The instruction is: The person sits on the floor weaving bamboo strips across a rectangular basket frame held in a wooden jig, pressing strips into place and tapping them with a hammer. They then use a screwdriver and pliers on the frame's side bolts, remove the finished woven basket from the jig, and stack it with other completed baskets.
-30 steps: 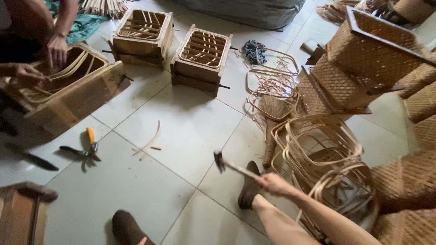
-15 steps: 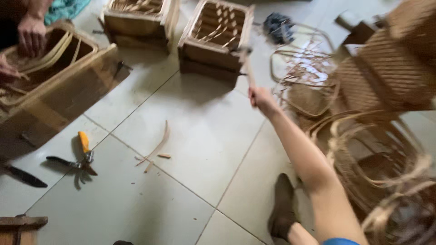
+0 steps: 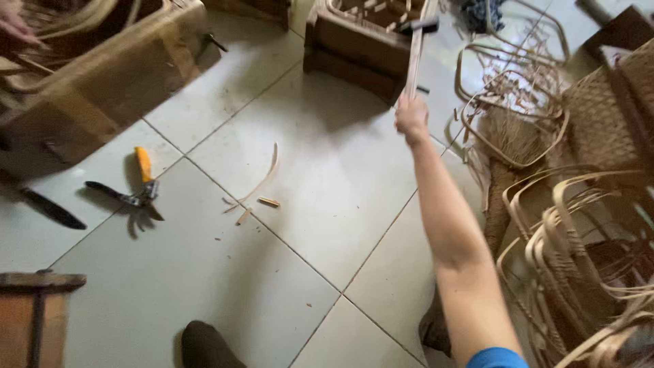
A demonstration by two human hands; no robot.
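Note:
My right hand (image 3: 411,117) is stretched far forward and grips the wooden handle of a hammer (image 3: 416,51). The dark hammer head reaches the near right corner of a wooden box frame (image 3: 354,42) with rattan strips inside. My left hand is out of view. My arm, with a blue sleeve at the shoulder, runs from the bottom right up the middle of the head view.
A larger wooden box frame (image 3: 102,75) stands at the upper left, with another person's hand (image 3: 17,24) at its rim. Yellow-handled pliers (image 3: 139,187), a dark blade (image 3: 48,208) and rattan offcuts (image 3: 259,187) lie on the tiled floor. Rattan hoops and woven baskets (image 3: 586,225) crowd the right. My dark shoe (image 3: 204,344) shows below.
My right arm has extended forward from near my knees, carrying the hammer up to the middle box frame. The view has moved closer to the boxes.

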